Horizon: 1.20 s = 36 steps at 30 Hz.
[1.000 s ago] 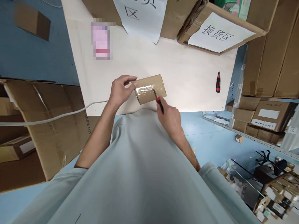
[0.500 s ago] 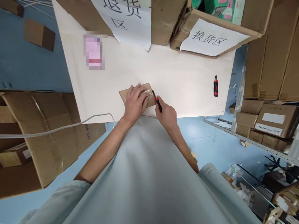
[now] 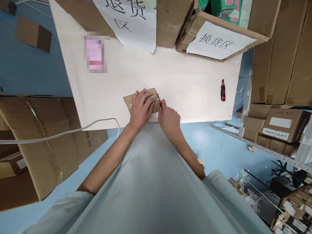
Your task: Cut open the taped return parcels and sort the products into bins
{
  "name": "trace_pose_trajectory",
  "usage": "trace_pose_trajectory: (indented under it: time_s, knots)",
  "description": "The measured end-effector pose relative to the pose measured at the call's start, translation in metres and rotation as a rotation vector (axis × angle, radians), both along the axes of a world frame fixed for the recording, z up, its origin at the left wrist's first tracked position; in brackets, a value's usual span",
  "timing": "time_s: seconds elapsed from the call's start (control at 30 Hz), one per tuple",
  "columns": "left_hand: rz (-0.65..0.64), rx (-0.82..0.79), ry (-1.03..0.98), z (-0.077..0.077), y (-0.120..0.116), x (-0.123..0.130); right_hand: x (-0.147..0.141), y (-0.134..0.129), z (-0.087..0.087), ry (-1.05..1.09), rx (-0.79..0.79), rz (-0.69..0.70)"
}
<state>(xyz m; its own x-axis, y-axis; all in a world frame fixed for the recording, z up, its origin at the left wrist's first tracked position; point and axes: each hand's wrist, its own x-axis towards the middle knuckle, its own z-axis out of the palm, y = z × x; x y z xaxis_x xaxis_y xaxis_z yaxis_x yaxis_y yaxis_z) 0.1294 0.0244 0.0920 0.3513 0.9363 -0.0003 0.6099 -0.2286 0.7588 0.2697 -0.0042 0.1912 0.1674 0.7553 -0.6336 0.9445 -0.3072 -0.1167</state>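
A small brown cardboard box point(image 3: 154, 92) with shiny clear tape lies near the front edge of the white table. My left hand point(image 3: 141, 105) lies across its top and holds it against the table, the fingertips reaching its far edge. My right hand point(image 3: 170, 118) is closed around a red and black utility knife point(image 3: 160, 103). Most of the knife's handle is hidden in the fist. Its dark blade end is at the box's right edge. A second red and black utility knife point(image 3: 223, 91) lies apart on the table's right side.
Two large cartons stand along the back: a left carton point(image 3: 168, 29) and a right carton point(image 3: 262, 35) with green packages, both with paper signs. A blurred pink item point(image 3: 95, 55) lies at left. A white cable point(image 3: 97, 121) crosses the front-left edge. Shelved boxes point(image 3: 280, 123) stand at right.
My right hand has moved slightly left and turned, so less of the knife's handle shows. The left hand stays on the box. The whole view has shifted a little.
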Motion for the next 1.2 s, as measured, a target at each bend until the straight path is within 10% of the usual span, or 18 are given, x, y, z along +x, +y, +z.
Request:
trace_pose_trajectory:
  time_s: [1.2]
  knots:
    - [-0.026,0.098,0.051,-0.018,-0.005,-0.001,0.0,-0.017,0.001,-0.033,-0.087,0.028]
